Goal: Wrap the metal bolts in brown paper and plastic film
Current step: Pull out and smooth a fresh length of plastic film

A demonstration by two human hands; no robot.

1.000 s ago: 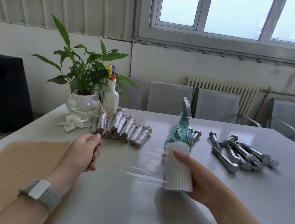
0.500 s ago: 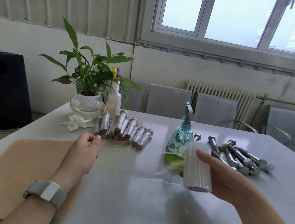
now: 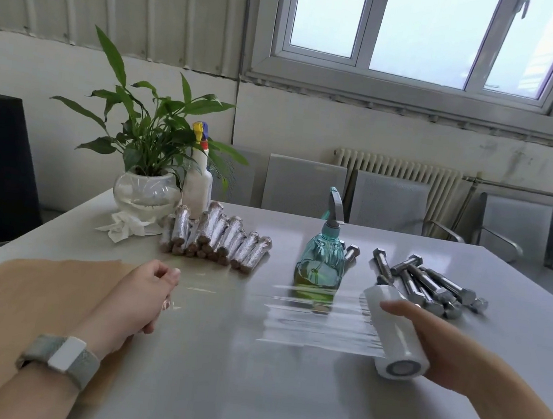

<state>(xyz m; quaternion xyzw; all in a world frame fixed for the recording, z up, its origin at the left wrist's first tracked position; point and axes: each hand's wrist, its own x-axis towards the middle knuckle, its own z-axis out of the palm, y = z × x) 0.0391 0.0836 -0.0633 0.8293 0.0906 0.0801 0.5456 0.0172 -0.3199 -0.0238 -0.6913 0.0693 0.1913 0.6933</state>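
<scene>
Head view: left hand [image 3: 141, 297] pinched the film [image 3: 317, 321] end; right hand [image 3: 431, 351] gripped the roll [image 3: 392, 332] above the desk [image 3: 247, 395].

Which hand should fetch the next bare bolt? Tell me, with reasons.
Right hand. The pile of bare grey metal bolts lies just beyond it, but it grips the white roll of plastic film and must set that down. The left hand pinches the film's free end, far away.
</scene>
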